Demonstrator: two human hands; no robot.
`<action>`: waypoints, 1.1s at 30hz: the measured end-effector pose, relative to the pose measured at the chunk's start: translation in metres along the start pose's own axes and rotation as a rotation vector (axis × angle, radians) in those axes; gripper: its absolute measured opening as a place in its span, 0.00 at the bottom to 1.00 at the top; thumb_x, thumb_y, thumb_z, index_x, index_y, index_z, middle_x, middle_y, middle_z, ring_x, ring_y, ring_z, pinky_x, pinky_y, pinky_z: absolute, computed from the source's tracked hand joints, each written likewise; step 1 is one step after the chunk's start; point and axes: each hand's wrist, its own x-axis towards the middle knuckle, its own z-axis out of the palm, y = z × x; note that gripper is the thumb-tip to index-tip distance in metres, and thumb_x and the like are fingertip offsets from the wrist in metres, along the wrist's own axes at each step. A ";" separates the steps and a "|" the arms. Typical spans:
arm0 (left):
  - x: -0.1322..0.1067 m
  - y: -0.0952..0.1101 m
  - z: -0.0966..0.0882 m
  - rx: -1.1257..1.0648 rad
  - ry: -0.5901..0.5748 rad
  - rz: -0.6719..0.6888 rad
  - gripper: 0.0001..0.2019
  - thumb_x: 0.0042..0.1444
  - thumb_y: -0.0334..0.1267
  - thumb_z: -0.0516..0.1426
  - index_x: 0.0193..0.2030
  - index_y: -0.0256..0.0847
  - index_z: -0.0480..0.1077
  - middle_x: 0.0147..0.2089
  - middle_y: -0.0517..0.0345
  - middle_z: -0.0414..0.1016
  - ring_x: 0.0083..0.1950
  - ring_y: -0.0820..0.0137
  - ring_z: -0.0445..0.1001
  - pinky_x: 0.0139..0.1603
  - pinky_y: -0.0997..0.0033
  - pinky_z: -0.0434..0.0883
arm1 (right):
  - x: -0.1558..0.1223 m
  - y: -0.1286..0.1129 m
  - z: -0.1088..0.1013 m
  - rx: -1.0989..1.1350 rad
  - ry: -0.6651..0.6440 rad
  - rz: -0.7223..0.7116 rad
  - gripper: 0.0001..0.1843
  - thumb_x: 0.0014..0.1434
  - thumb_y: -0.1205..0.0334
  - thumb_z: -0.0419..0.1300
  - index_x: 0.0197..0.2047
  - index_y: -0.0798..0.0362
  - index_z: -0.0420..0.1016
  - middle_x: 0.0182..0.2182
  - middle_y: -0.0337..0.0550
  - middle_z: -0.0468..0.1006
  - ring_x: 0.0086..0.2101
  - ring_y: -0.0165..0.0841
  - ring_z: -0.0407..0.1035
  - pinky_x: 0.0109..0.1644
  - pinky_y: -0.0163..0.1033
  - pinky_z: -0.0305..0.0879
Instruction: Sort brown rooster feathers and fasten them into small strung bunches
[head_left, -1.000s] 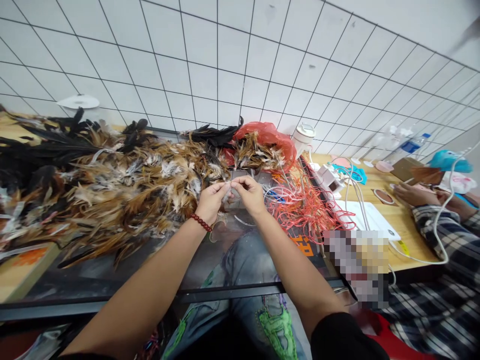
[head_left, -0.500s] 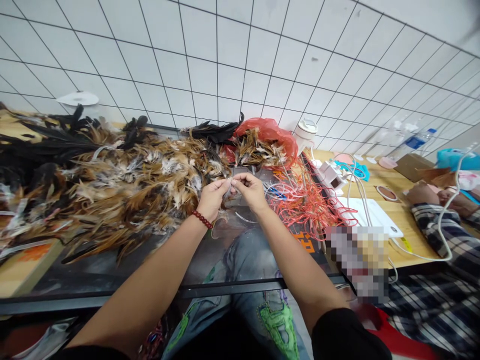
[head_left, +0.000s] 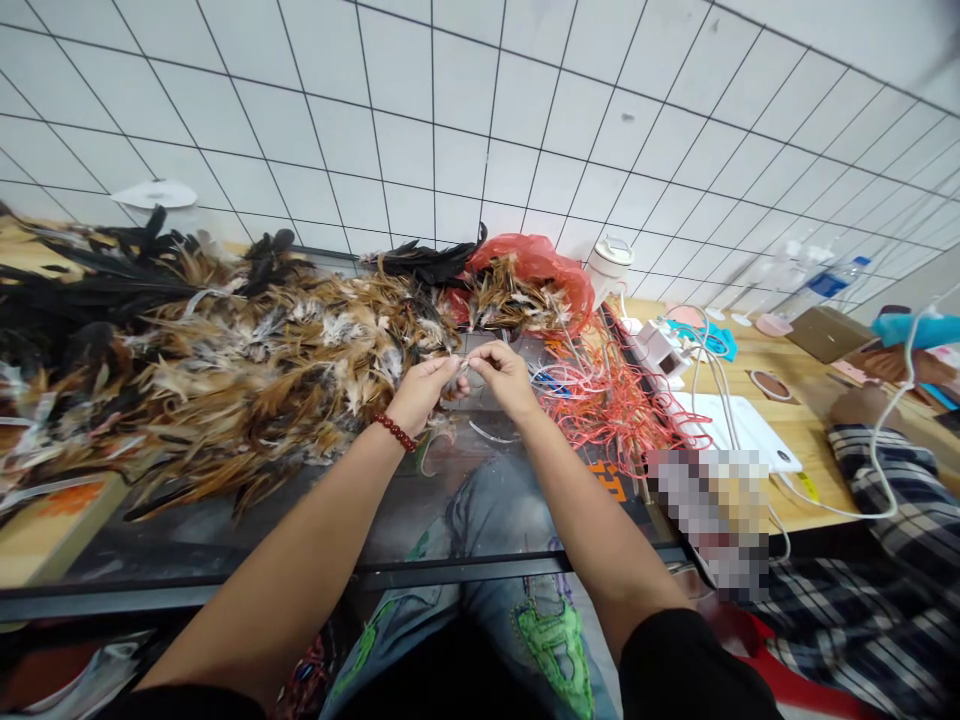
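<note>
My left hand [head_left: 426, 393] is pinched closed, a dark red bead bracelet [head_left: 394, 432] on its wrist. Fingertip to fingertip with it, my right hand [head_left: 504, 378] is pinched closed too. Something small and pale sits between the fingers, too small to make out. Left of my hands spreads a big heap of brown and white feathers [head_left: 300, 350], with long black feathers [head_left: 112, 275] at its far left. A tangle of red cords [head_left: 600, 400] lies right of my hands. Below my right hand a thin clear strip [head_left: 491, 434] rests on the dark tabletop [head_left: 300, 525].
Behind my hands a red plastic bag [head_left: 536, 260] holds more feathers, beside a white lidded cup [head_left: 609, 262]. On the right are a white adapter [head_left: 664, 350], a white flat box [head_left: 739, 432], cables and a bottle [head_left: 836, 280]. A co-worker's plaid sleeve [head_left: 885, 480] is at far right.
My two hands have shifted slightly, and the fingertips are a little further apart. The co-worker's arm at the right has moved. Feathers and cords lie as before.
</note>
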 end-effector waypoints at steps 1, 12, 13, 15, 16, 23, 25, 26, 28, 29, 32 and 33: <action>0.000 -0.001 0.000 0.011 -0.007 0.002 0.20 0.42 0.54 0.67 0.26 0.37 0.74 0.23 0.56 0.71 0.24 0.71 0.69 0.27 0.72 0.64 | 0.000 0.001 0.000 -0.013 -0.006 0.007 0.10 0.56 0.54 0.63 0.31 0.51 0.79 0.32 0.41 0.76 0.36 0.32 0.70 0.45 0.39 0.67; 0.005 -0.007 -0.002 -0.066 0.101 0.110 0.21 0.42 0.52 0.67 0.20 0.38 0.67 0.21 0.61 0.63 0.23 0.75 0.63 0.25 0.74 0.61 | -0.010 -0.010 0.010 -0.170 -0.145 -0.174 0.21 0.65 0.61 0.51 0.59 0.46 0.74 0.52 0.46 0.76 0.53 0.34 0.70 0.60 0.42 0.64; 0.005 -0.007 -0.002 -0.059 0.103 0.118 0.21 0.43 0.52 0.67 0.19 0.38 0.66 0.21 0.61 0.63 0.24 0.75 0.63 0.26 0.74 0.61 | -0.010 -0.010 0.011 -0.173 -0.154 -0.167 0.21 0.65 0.61 0.51 0.59 0.45 0.73 0.53 0.45 0.76 0.54 0.34 0.70 0.61 0.42 0.63; 0.005 -0.007 -0.002 -0.059 0.106 0.119 0.20 0.44 0.51 0.67 0.20 0.38 0.67 0.21 0.61 0.63 0.24 0.75 0.63 0.27 0.74 0.62 | -0.010 -0.009 0.010 -0.166 -0.161 -0.154 0.21 0.65 0.60 0.52 0.59 0.45 0.73 0.54 0.44 0.75 0.55 0.34 0.68 0.63 0.42 0.62; 0.005 -0.007 -0.001 -0.069 0.106 0.116 0.19 0.44 0.50 0.67 0.21 0.38 0.68 0.21 0.61 0.63 0.24 0.75 0.63 0.27 0.73 0.62 | -0.010 -0.009 0.009 -0.158 -0.158 -0.148 0.21 0.65 0.60 0.53 0.59 0.46 0.73 0.55 0.44 0.75 0.56 0.34 0.68 0.63 0.42 0.62; 0.005 -0.005 -0.002 -0.148 0.112 0.055 0.16 0.42 0.47 0.68 0.26 0.37 0.71 0.20 0.63 0.61 0.23 0.76 0.63 0.24 0.74 0.61 | -0.006 -0.006 0.007 -0.042 -0.058 -0.035 0.23 0.59 0.55 0.60 0.58 0.46 0.73 0.49 0.44 0.77 0.32 0.28 0.70 0.40 0.36 0.70; 0.005 -0.005 -0.002 -0.151 0.114 0.077 0.16 0.42 0.47 0.68 0.25 0.37 0.70 0.20 0.63 0.61 0.23 0.76 0.63 0.25 0.74 0.62 | -0.007 -0.005 0.008 -0.022 -0.013 -0.029 0.21 0.56 0.54 0.64 0.53 0.48 0.76 0.47 0.44 0.77 0.28 0.26 0.68 0.37 0.36 0.69; 0.005 -0.006 -0.002 -0.148 0.117 0.088 0.16 0.43 0.47 0.67 0.24 0.37 0.70 0.21 0.63 0.61 0.23 0.76 0.63 0.25 0.74 0.62 | -0.007 -0.005 0.008 -0.017 0.010 -0.033 0.20 0.54 0.54 0.65 0.50 0.50 0.77 0.46 0.45 0.77 0.27 0.26 0.67 0.35 0.36 0.68; 0.005 -0.006 -0.001 -0.136 0.125 0.101 0.16 0.43 0.47 0.67 0.23 0.37 0.70 0.21 0.62 0.62 0.23 0.76 0.63 0.26 0.75 0.62 | -0.008 -0.007 0.009 -0.015 0.040 -0.056 0.15 0.53 0.55 0.66 0.43 0.51 0.79 0.43 0.44 0.76 0.27 0.26 0.66 0.34 0.36 0.67; 0.005 -0.006 -0.001 -0.127 0.129 0.102 0.16 0.43 0.47 0.67 0.23 0.37 0.70 0.21 0.62 0.62 0.23 0.76 0.63 0.26 0.74 0.62 | -0.008 -0.009 0.009 -0.017 0.045 -0.072 0.12 0.53 0.55 0.66 0.39 0.51 0.79 0.41 0.44 0.76 0.28 0.27 0.67 0.34 0.36 0.67; 0.003 -0.006 0.002 -0.079 0.131 0.112 0.16 0.44 0.47 0.66 0.21 0.38 0.69 0.20 0.62 0.62 0.23 0.75 0.63 0.27 0.73 0.63 | -0.008 -0.015 0.008 -0.039 0.040 -0.113 0.08 0.56 0.55 0.63 0.32 0.51 0.77 0.34 0.43 0.76 0.33 0.30 0.69 0.38 0.36 0.67; 0.003 -0.006 0.002 -0.055 0.125 0.113 0.16 0.45 0.47 0.65 0.20 0.38 0.69 0.20 0.61 0.63 0.23 0.75 0.63 0.28 0.73 0.62 | -0.008 -0.016 0.008 -0.052 0.040 -0.123 0.09 0.57 0.56 0.62 0.31 0.51 0.77 0.33 0.42 0.76 0.34 0.31 0.69 0.39 0.37 0.67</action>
